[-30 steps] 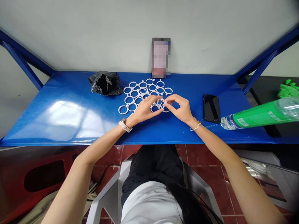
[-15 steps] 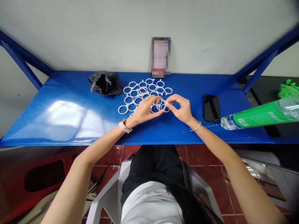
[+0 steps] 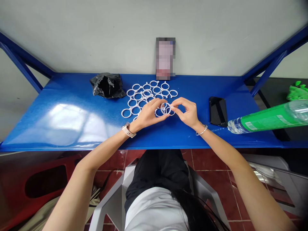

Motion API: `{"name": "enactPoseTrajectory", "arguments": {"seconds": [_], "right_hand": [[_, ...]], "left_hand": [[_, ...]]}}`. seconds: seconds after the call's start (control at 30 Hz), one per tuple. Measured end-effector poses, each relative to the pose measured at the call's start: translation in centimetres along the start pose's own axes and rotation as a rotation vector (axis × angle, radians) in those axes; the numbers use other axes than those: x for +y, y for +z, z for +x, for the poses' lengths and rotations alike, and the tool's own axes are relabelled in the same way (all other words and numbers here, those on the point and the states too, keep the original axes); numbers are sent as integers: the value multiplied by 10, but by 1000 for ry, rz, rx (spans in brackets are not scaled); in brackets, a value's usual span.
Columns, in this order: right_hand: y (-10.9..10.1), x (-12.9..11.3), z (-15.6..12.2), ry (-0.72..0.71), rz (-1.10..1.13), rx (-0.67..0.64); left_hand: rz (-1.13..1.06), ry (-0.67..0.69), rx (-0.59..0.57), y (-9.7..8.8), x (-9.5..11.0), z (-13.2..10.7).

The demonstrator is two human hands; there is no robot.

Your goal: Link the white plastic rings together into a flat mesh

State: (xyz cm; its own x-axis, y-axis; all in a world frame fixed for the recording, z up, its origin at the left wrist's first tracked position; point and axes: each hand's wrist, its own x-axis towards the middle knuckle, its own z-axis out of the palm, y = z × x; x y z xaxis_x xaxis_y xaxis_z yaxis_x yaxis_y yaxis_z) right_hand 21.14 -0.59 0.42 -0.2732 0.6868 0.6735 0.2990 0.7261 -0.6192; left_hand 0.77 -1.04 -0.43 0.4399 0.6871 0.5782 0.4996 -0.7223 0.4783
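Note:
Between both hands, just above the blue table (image 3: 192,138), is a white plastic ring (image 3: 161,109) with a small tab, like a curtain ring. My left hand (image 3: 151,113) grips it by the rim, thumb below and fingers above. Thumb and forefinger of my right hand (image 3: 187,111) pinch the ring's right side, where the tab seems to be; the fingertips partly hide it. Several more white rings (image 3: 126,113) lie loosely grouped on the table, behind and left of my hands. Some overlap, and my left hand covers a few.
An open black plastic bag (image 3: 109,86) stands at the back left. A phone (image 3: 164,59) with a blurred screen leans on the wall. Another black phone (image 3: 218,111) lies on the right beside a green-labelled bottle (image 3: 267,119). Blue metal braces (image 3: 269,73) rise at the table's ends.
Both hands keep nearly the same place and grip on the ring. The view has shifted very slightly; nothing on the table has visibly moved.

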Motion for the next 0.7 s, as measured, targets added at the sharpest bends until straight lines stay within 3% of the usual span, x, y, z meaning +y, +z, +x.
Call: {"name": "enactPoseTrajectory", "arguments": {"seconds": [0.7], "right_hand": [[-1,-1,0,22,10,0]], "left_hand": [[-11,-39,-26,0,1,0]]}}
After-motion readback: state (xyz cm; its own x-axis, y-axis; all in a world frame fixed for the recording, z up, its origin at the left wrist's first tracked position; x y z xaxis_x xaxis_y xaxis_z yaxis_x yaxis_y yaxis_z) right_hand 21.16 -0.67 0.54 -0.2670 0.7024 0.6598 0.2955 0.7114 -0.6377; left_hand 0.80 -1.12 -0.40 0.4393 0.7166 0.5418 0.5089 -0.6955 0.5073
